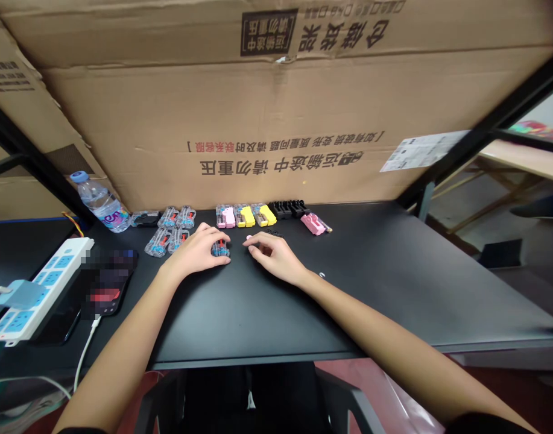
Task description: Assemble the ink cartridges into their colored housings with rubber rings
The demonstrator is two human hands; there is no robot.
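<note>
My left hand point(198, 250) is curved around a small clear plastic casing point(221, 248) with blue and red parts inside, thumb and fingers at its two sides, on the black table. To its right, my right hand point(278, 258) rests low over the table with its fingers curled together. Whatever those fingers hold, if anything, is hidden. By their tips is a tiny pale pink piece point(249, 237), too small to name. Small black rings point(272, 232) lie just behind the right hand.
Similar clear casings point(157, 242) lie at left. Behind stand casings with pink point(229, 217) and yellow parts point(247, 216), black parts point(289, 208), and a pink piece point(313, 223). A water bottle point(102, 202), phone point(113, 283) and power strip point(41, 289) are left. Cardboard point(258, 108) walls the back.
</note>
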